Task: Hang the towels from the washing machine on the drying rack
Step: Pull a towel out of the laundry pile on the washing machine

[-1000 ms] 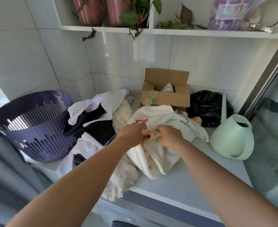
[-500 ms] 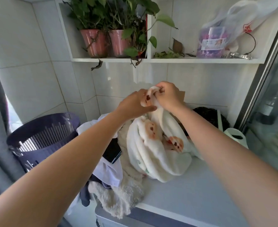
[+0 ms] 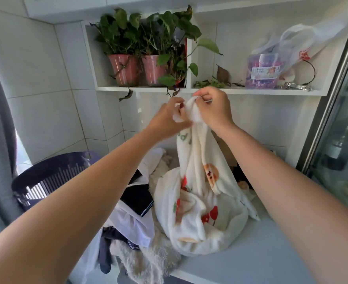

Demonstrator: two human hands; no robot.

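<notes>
A white towel [image 3: 197, 203] printed with red and orange figures hangs from both my hands, its lower part still bunched on the grey countertop [image 3: 271, 253]. My left hand [image 3: 169, 117] and my right hand [image 3: 212, 107] pinch its top edge close together, raised just below the wall shelf. Left of the towel lies a heap of other laundry [image 3: 136, 222]: white and dark garments and a fluffy cream piece that hangs over the counter's front edge. No drying rack is in view.
A purple laundry basket [image 3: 48, 177] stands at the left. The white wall shelf [image 3: 210, 91] above carries two potted plants [image 3: 140, 58] and a plastic bag [image 3: 271, 66]. A glass door frame [image 3: 332, 99] runs down the right side. A cardboard box [image 3: 226, 152] hides behind the towel.
Both hands have lifted the towel's top edge higher, from the pile on the counter up to just under the shelf. More of the towel now hangs free.
</notes>
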